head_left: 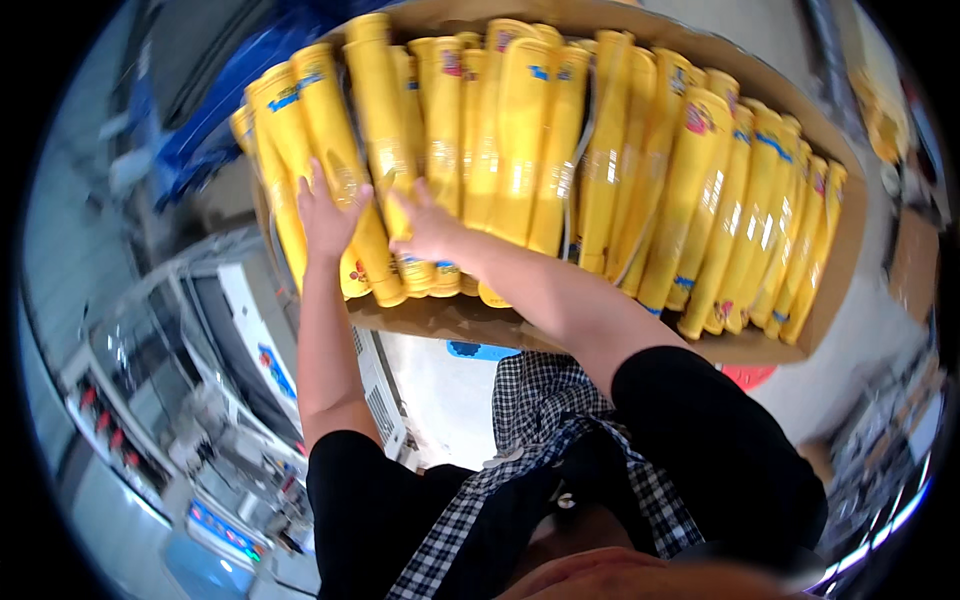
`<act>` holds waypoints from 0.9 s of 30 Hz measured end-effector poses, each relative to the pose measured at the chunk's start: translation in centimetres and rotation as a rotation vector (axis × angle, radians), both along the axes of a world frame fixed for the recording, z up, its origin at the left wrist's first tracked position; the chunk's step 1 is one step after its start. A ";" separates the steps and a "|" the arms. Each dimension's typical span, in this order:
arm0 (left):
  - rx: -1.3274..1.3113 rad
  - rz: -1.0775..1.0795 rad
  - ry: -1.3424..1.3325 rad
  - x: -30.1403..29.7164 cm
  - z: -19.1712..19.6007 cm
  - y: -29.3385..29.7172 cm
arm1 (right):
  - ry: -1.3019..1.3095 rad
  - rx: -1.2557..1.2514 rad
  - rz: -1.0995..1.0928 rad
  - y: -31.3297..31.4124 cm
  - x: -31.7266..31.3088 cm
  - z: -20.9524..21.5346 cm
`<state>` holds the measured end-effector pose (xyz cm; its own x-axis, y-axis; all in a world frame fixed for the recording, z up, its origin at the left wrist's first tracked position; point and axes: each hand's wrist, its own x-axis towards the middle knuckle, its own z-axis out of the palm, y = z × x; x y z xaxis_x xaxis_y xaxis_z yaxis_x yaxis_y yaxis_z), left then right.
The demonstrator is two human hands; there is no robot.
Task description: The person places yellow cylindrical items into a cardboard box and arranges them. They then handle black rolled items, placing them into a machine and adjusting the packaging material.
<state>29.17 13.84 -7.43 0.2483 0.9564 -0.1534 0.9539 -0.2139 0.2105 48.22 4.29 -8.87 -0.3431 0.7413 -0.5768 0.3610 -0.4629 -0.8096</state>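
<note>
Spreading wide, the fingers of the left hand [328, 225] lie over the yellow rolls [525, 130] near the left end of their box, thumb angled away; nothing looks clasped in them. Just beside, the right hand [432, 232] has its fingers parted over neighbouring rolls, likewise without a visible hold; whether every fingertip presses on a roll, I cannot tell. Loose, open hands seem right for settling this row: broad, even pressure should shift the rolls without denting them or splitting their glossy clear wrapping [608, 170]. One roll near the left end juts past its neighbours toward the far wall, so easing it along its length would probably serve better than pushing across its middle. All sit packed side by side in the cardboard box [835, 270], those toward the right end slanting; gentle force near the wall should keep it from bulging. Outside the box are a blue sheet [225, 95] and, at left, a white machine [245, 300].
</note>
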 end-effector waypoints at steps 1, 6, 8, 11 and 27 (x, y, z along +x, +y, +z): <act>-0.009 0.036 0.064 1.1 -2.2 -1.5 | -0.044 0.112 0.093 -1.1 -0.4 -1.1; -0.017 0.081 -0.058 4.5 -4.8 -4.5 | 0.030 0.342 -0.193 -10.0 6.4 -2.3; 0.023 0.013 -0.068 4.5 -4.9 -4.4 | -0.103 0.478 -0.416 -15.0 11.8 -4.1; 0.158 0.019 0.404 8.2 -1.6 -5.5 | -0.656 0.552 -0.843 -22.2 22.7 -3.6; -0.183 -0.027 -0.046 44.8 -11.3 -29.1 | -0.898 -0.450 -1.092 -49.2 66.9 -10.9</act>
